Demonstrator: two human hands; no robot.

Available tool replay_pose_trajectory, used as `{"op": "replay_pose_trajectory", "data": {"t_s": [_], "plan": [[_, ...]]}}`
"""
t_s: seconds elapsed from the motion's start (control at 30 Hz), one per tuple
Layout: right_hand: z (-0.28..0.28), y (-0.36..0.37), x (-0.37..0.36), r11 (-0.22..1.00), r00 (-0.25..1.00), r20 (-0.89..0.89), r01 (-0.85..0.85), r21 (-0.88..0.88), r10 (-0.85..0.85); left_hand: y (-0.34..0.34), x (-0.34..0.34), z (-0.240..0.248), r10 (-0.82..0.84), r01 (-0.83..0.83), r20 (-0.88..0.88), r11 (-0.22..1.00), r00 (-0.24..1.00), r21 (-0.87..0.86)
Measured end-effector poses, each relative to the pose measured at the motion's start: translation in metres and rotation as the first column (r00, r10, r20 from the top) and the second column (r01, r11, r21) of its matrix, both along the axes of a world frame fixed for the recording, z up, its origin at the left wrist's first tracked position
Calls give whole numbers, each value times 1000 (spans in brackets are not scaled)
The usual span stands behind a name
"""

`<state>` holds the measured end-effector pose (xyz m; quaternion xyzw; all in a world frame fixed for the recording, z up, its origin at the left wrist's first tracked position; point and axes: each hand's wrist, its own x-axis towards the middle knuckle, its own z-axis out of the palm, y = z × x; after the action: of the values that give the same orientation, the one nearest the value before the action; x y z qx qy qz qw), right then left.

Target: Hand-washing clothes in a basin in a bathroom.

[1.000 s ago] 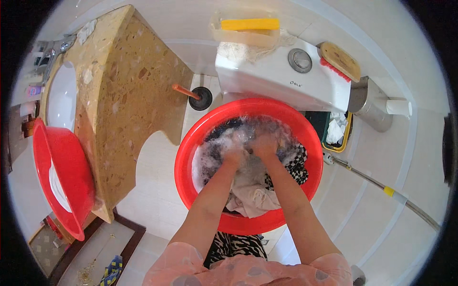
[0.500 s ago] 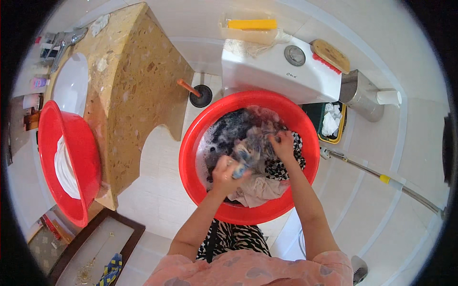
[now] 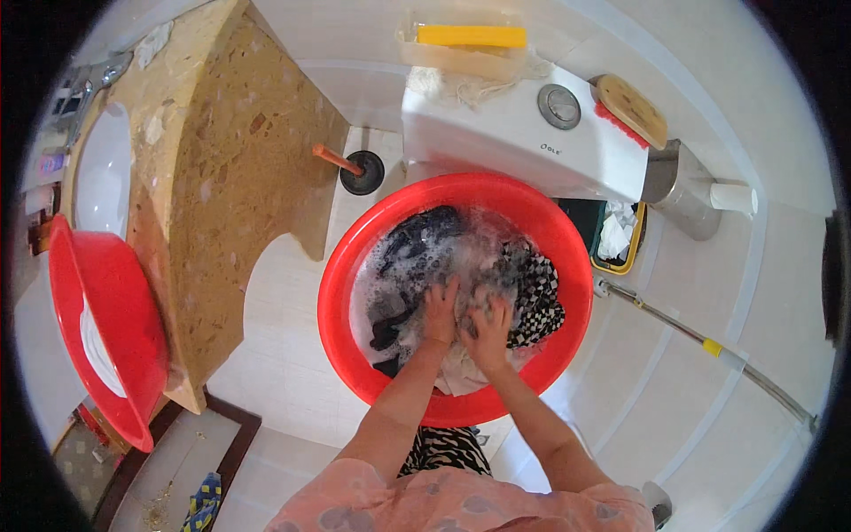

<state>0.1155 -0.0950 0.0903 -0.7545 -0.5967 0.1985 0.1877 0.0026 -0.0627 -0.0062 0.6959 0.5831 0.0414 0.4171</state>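
A red plastic basin (image 3: 341, 355) holds soapy water and wet laundry. Side by side near its middle, my left hand (image 3: 440, 315) and my right hand (image 3: 487, 332) press down into the suds, fingers stretched and apart, neither gripping anything that shows. Under them the cloth is mostly hidden by foam. Dark clothing (image 3: 424, 232) floats at the far left of the basin. To the right of my right hand lies a black-and-white checkered cloth (image 3: 537, 297). A beige cloth (image 3: 461, 372) is bunched at the near side, below my wrists.
Behind the basin stands a white toilet tank (image 3: 496, 124) with a scrub brush (image 3: 631, 108) on it. A plunger (image 3: 362, 174) stands by the stone counter (image 3: 239, 160), a second red basin (image 3: 124, 293) at left. At right are a bin (image 3: 636, 244) and a metal pole (image 3: 674, 328).
Both hands have come together at the basin's middle and opened. The patterned bluish cloth they held has gone down into the foamy water. The view has shifted slightly.
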Motion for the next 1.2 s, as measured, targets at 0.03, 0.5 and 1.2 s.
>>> {"op": "replay_pose_trajectory", "data": {"t_s": [0.03,0.5,1.2], "plan": [[7,-6,-15,999,999,-28,29,29,-28,-3,-5,-17,11,-9,31,998,999,-63],[-67,77,-20,987,993,-96,85,133,-72,-7,-11,-106,-152,69,-108,835,982,-545],[15,82,50,973,971,239,68,-219,-14,35,-54,119,-230,187,145,947,962,260]]}}
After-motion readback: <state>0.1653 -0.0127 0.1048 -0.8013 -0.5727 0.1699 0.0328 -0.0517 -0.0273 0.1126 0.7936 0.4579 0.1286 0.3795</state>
